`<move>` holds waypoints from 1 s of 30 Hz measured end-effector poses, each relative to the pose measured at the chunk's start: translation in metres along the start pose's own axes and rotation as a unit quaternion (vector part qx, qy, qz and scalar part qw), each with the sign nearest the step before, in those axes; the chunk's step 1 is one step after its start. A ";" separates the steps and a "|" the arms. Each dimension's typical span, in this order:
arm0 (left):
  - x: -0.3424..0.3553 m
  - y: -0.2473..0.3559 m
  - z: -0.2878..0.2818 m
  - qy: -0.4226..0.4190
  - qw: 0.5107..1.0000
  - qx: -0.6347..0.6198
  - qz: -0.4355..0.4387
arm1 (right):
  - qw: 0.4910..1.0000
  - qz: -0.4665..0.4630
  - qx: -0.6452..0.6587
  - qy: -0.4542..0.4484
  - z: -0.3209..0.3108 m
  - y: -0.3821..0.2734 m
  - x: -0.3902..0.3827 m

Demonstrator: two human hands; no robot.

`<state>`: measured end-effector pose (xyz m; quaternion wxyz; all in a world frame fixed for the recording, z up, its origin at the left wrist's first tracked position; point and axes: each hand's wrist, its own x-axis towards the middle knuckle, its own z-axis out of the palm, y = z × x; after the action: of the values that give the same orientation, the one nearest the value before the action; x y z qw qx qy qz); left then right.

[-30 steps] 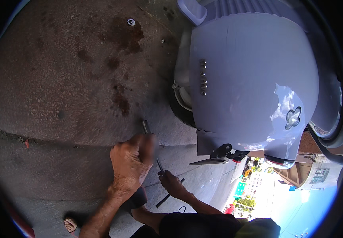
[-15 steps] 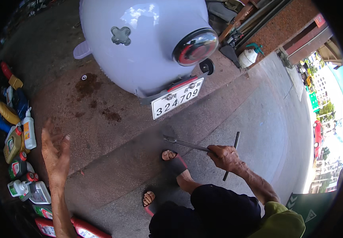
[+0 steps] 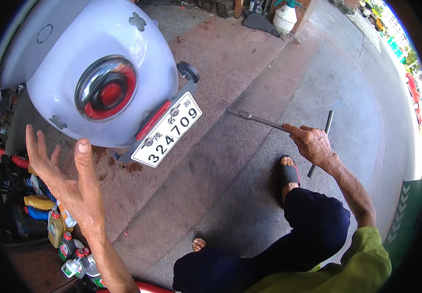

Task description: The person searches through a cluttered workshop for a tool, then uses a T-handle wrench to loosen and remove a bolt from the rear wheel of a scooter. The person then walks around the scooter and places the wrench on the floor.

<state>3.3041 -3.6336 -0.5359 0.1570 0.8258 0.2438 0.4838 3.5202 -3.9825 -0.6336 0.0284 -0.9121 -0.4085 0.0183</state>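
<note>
My right hand (image 3: 313, 146) grips a T-handle socket wrench (image 3: 264, 121) by its shaft near the crossbar. The socket end points left over the pavement, apart from anything. My left hand (image 3: 72, 183) is raised with its fingers spread and holds nothing. In the picture it appears just below the pale lavender rear body of a scooter (image 3: 155, 63); whether it touches the body I cannot tell. A round red tail light (image 3: 108, 93) sits in that body, and a white licence plate (image 3: 167, 131) hangs under it.
Fluid bottles (image 3: 54, 228) stand in a row at the lower left, by my left forearm. Dark wet stains (image 3: 132, 167) mark the paving below the plate. A white pump sprayer (image 3: 284, 19) stands at the back. A green board (image 3: 406, 222) is at the right edge.
My view has swung, and the scooter now shows further left, with its tail light facing me. My left hand has risen toward it. My feet have moved apart; the wrench stays in my right hand.
</note>
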 end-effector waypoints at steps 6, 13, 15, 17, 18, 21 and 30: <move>-0.004 0.027 0.041 -0.009 0.987 0.158 -0.004 | 0.998 0.054 0.025 -0.001 0.014 0.088 0.033; -0.014 0.086 0.075 -0.001 0.904 0.408 0.128 | 0.988 0.073 -0.112 -0.072 0.012 0.213 0.048; -0.015 0.107 0.089 -0.036 0.891 0.430 0.143 | 0.986 0.025 -0.151 -0.071 0.009 0.233 0.057; -0.021 0.119 0.104 -0.105 0.878 0.447 0.135 | 0.978 -0.017 -0.204 -0.052 0.008 0.236 0.068; -0.025 0.126 0.113 -0.149 0.884 0.420 0.144 | 0.977 -0.039 -0.206 -0.045 0.016 0.239 0.073; -0.043 0.132 0.127 -0.286 0.864 0.378 0.169 | 0.968 -0.024 -0.219 -0.119 0.028 0.237 0.091; -0.085 0.058 0.308 -0.212 0.866 -0.153 -0.426 | 0.976 -0.009 -0.185 -0.111 0.017 0.270 0.111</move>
<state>3.5529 -3.7359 -0.7175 0.5197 0.6903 0.4557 0.2139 3.7944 -4.0786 -0.6701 -0.1864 -0.8902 -0.4135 0.0431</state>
